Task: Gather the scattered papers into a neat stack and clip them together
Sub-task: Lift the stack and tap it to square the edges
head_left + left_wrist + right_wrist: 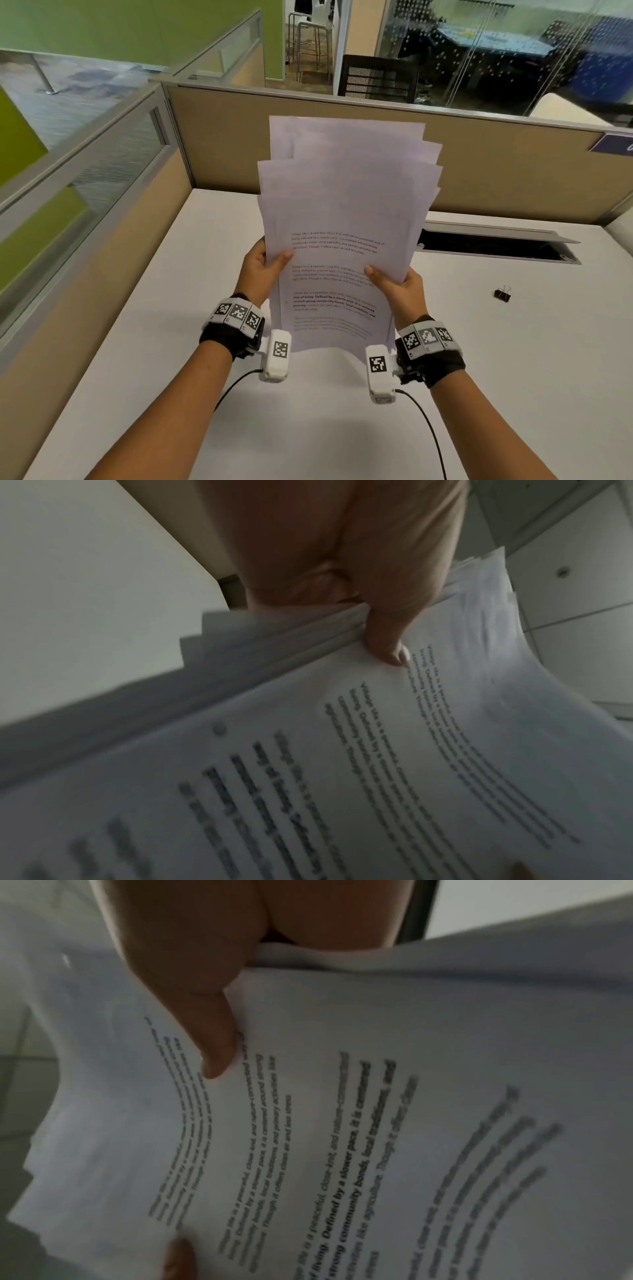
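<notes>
Binder clip (503, 295) on desk (513, 359) shows only from the head view.

White papers (346, 205) carry black printed text, 1 paragraph in bold, over a white desk (171, 394). A black binder clip (503, 294) sits on that white surface, tan partition panels (479, 171) with grey frames behind, green wall (120, 31) beyond. Black-and-white square markers pattern both wristbands (236, 313).
</notes>
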